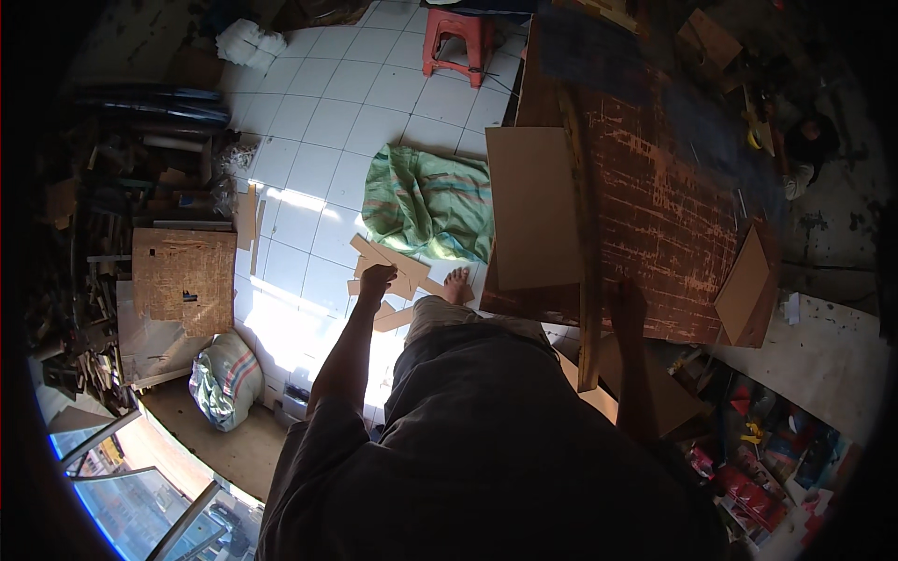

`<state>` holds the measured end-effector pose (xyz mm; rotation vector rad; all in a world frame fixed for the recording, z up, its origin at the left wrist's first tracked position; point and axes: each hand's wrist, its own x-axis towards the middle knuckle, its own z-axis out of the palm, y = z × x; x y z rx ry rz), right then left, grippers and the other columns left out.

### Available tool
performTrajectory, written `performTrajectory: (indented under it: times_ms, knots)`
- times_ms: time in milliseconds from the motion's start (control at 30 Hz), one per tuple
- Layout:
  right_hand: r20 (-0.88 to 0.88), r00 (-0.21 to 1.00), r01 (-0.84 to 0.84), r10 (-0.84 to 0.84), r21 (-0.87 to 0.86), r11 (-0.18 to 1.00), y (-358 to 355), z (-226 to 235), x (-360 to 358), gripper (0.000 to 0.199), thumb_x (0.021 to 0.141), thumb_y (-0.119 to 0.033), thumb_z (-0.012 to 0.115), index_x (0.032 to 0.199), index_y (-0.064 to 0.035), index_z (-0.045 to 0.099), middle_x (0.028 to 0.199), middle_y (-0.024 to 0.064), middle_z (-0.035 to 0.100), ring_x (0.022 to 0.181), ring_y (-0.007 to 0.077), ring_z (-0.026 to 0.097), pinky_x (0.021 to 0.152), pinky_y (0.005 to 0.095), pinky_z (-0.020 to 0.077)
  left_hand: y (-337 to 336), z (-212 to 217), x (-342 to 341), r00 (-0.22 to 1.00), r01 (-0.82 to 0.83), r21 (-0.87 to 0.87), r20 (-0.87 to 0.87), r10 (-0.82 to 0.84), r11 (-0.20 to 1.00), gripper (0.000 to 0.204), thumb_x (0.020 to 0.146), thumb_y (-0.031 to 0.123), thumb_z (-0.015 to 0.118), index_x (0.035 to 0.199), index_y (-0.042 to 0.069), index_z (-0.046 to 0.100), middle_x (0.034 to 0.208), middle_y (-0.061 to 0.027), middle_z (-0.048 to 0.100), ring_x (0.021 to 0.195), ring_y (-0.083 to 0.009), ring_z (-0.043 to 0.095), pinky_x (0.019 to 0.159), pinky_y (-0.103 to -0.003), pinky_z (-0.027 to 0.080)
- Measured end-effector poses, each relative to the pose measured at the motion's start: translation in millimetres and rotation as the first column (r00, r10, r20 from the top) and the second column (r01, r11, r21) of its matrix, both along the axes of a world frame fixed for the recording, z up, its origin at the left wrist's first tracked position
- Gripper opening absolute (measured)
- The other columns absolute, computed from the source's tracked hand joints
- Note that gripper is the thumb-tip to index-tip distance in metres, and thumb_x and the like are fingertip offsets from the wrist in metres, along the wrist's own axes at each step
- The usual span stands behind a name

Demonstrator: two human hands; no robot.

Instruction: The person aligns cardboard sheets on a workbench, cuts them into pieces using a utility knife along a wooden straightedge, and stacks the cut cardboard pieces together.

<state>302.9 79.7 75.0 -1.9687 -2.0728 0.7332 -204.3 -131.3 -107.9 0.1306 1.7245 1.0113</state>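
Note:
My left hand (pixel 379 278) hangs in front of my body with its fingers curled closed; what they hold, if anything, I cannot make out. Below it, several cut strips of brown board (pixel 393 257) lie on the floor beside my bare foot (pixel 456 285). In deep shadow over the scarred brown table (pixel 655 196), my right hand (pixel 627 299) is too dark to read its fingers. Just left of it runs a long narrow bar (pixel 587 280), along the right edge of a rectangular brown board sheet (pixel 531 206) that overlaps the table's left edge.
A crumpled green woven sack (pixel 421 201) lies on the white tiles left of the table. A red plastic stool (pixel 457 47) stands beyond. Worn boards (pixel 182 276) and stacked scraps line the left side. Another board piece (pixel 744 285) rests on the table's right. A person (pixel 809 145) is at far right.

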Motion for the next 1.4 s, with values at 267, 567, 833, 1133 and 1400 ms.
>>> performTrajectory:
  times_ms: [267, 567, 833, 1133, 1400]
  knots:
    - [-0.069, 0.995, 0.071, -0.070, 0.003, 0.997, -51, -4, -26, 0.058, 0.087, -0.040, 0.072, 0.129, -0.0039, 0.055, 0.112, 0.0215, 0.058, 0.101, 0.0393, 0.060, 0.085, 0.0492, 0.0488, 105, 62, 91, 0.987, 0.155, 0.296, -0.003, -0.161, 0.943, 0.025, 0.099, 0.029, 0.060, 0.107, 0.007, 0.069, 0.093, -0.0044, 0.073, 0.078, -0.0117, 0.068, 0.070, -0.027, 0.048]
    - [-0.007, 0.977, 0.211, -0.212, -0.071, 0.975, -59, -27, -19, 0.084, 0.079, -0.045, 0.080, 0.140, -0.0037, 0.039, 0.129, 0.0282, 0.048, 0.115, 0.0498, 0.055, 0.090, 0.0562, 0.0497, 169, 120, 168, 0.775, 0.458, 0.281, -0.591, -0.223, 0.843, 0.047, 0.095, 0.027, 0.069, 0.136, 0.006, 0.057, 0.092, -0.0109, 0.068, 0.079, -0.0202, 0.067, 0.073, -0.036, 0.055]
    - [-0.081, 0.978, 0.180, -0.190, -0.115, 0.977, -42, -3, -27, 0.062, 0.077, -0.029, 0.080, 0.128, -0.0070, 0.053, 0.119, 0.0228, 0.063, 0.108, 0.0425, 0.063, 0.089, 0.0529, 0.0509, 170, 95, 181, 0.658, 0.501, 0.277, -0.738, -0.153, 0.820, 0.069, 0.094, 0.018, 0.067, 0.155, 0.009, 0.036, 0.100, -0.0166, 0.066, 0.080, -0.0240, 0.065, 0.074, -0.039, 0.055]
    - [-0.051, 0.985, 0.164, -0.166, -0.045, 0.985, -23, -7, 7, 0.039, 0.083, -0.037, 0.070, 0.113, -0.0108, 0.068, 0.096, 0.0219, 0.070, 0.095, 0.0425, 0.068, 0.081, 0.0514, 0.0533, 174, 107, 183, 0.763, 0.437, 0.320, -0.626, -0.159, 0.840, 0.061, 0.097, 0.021, 0.064, 0.152, 0.007, 0.042, 0.098, -0.0156, 0.069, 0.082, -0.0206, 0.065, 0.075, -0.035, 0.054]
    - [-0.084, 0.940, 0.322, -0.330, -0.102, 0.941, 6, 14, 61, 0.046, 0.089, -0.053, 0.064, 0.096, -0.0074, 0.071, 0.088, 0.0216, 0.070, 0.089, 0.0413, 0.068, 0.077, 0.0520, 0.0520, 193, 119, 187, 0.894, 0.182, 0.305, -0.448, -0.028, 0.935, 0.042, 0.096, 0.031, 0.069, 0.124, 0.000, 0.066, 0.085, -0.0016, 0.065, 0.075, -0.0097, 0.054, 0.067, -0.029, 0.046]
